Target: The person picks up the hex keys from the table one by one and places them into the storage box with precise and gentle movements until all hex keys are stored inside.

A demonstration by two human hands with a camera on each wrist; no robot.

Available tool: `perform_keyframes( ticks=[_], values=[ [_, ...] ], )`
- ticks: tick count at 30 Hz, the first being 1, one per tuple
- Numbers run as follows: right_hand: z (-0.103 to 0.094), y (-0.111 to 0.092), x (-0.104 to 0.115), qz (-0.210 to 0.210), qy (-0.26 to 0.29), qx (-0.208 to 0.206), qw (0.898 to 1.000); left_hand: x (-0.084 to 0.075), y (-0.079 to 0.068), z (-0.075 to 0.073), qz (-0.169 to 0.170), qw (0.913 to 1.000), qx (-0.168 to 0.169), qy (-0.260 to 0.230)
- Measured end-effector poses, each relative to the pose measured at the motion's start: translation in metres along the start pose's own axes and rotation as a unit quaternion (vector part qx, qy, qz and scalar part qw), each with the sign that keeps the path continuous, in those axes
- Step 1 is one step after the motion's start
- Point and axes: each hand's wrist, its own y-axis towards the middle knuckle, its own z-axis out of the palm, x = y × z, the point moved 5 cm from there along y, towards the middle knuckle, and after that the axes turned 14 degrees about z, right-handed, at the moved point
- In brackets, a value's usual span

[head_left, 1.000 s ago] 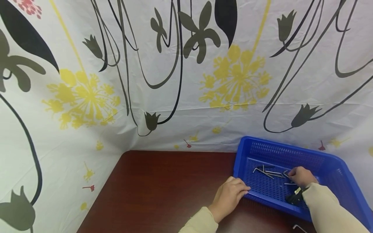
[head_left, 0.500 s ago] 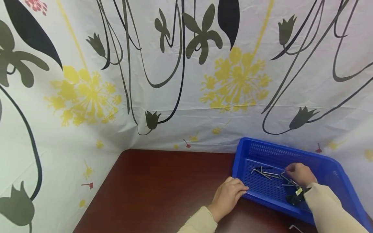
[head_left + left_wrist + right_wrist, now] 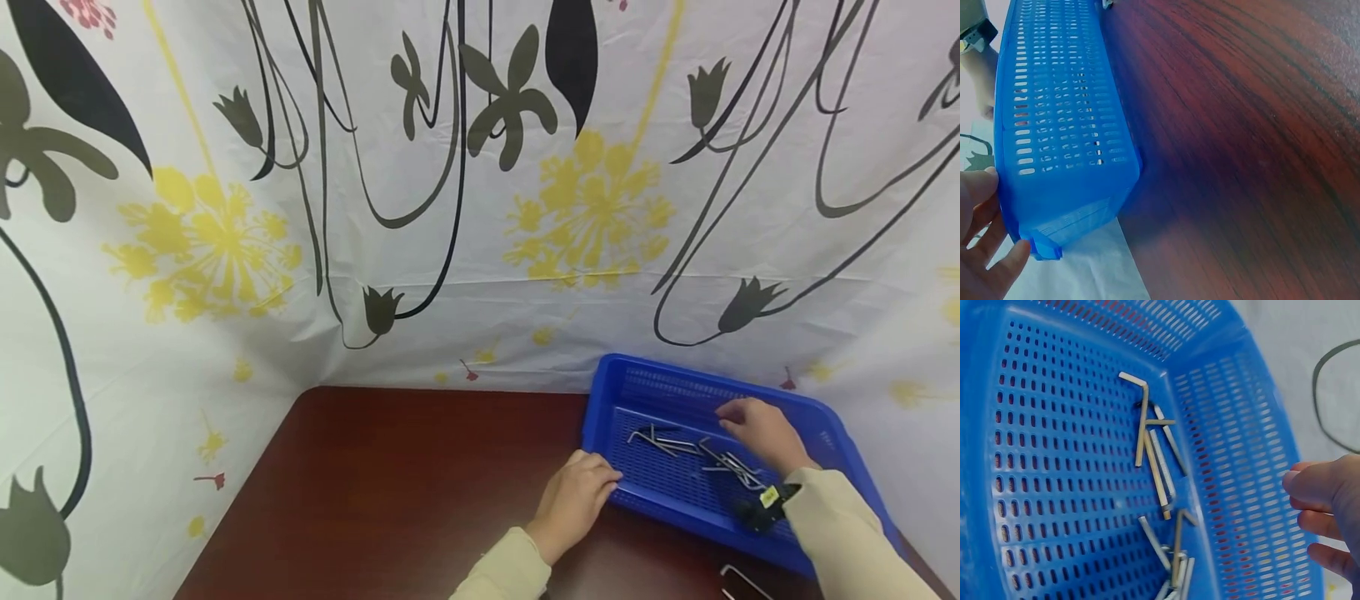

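Observation:
A blue perforated plastic basket (image 3: 597, 408) stands at the right of the table, with several metal hex keys lying in it. At its near-left corner my left hand (image 3: 573, 504) grips the rim; the left wrist view has the thumb and fingers (image 3: 1013, 262) on both sides of that rim. My right hand (image 3: 765, 433) hovers over the basket toward the back wall, fingers loosely bent and holding nothing. Below it, one group of hex keys (image 3: 1142, 425) lies by the side wall and a second group (image 3: 1177, 550) overlaps in a small heap.
Another hex key (image 3: 750, 582) lies on the dark red wooden table (image 3: 420, 500), in front of the basket. A white cloth with flower prints (image 3: 480, 250) hangs behind and to the left. The right wrist carries a black camera (image 3: 761, 510) over the basket.
My right hand has come off the hex keys and lifted toward the back of the basket, its fingers now apart from them. The left hand stays on the rim. The head view has shifted slightly.

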Motion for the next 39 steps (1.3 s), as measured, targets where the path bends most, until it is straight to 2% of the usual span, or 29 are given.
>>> perform_keyframes(
  ticks=[6, 11, 14, 19, 24, 30, 36, 39],
  values=[
    [-0.013, -0.012, 0.01, -0.024, -0.007, -0.006, 1.0, -0.008, 0.003, -0.006, 0.02, 0.999, -0.004, 0.039],
    [-0.023, -0.024, 0.019, -0.045, -0.025, -0.022, 0.998, -0.017, 0.005, -0.01, 0.034, 0.9988, -0.013, 0.032],
    [-0.026, -0.032, 0.025, -0.066, -0.041, -0.038, 0.996, -0.025, 0.005, -0.011, 0.053, 0.9979, -0.013, 0.033],
    [-0.026, -0.051, 0.039, -0.109, -0.064, -0.071, 0.989, -0.042, 0.005, -0.006, 0.094, 0.9945, 0.002, 0.047],
    [-0.02, -0.071, 0.049, -0.108, -0.087, -0.074, 0.988, -0.059, 0.007, -0.001, 0.127, 0.9905, 0.007, 0.051],
    [-0.017, -0.091, 0.054, -0.095, -0.096, -0.08, 0.988, -0.076, 0.007, 0.013, 0.147, 0.9879, 0.025, 0.042],
    [-0.013, -0.113, 0.053, -0.102, -0.09, -0.103, 0.985, -0.088, 0.004, 0.036, 0.148, 0.9854, 0.077, 0.033],
    [-0.011, -0.121, 0.052, -0.102, -0.091, -0.106, 0.985, -0.095, 0.005, 0.046, 0.156, 0.9809, 0.108, 0.042]
  ],
)
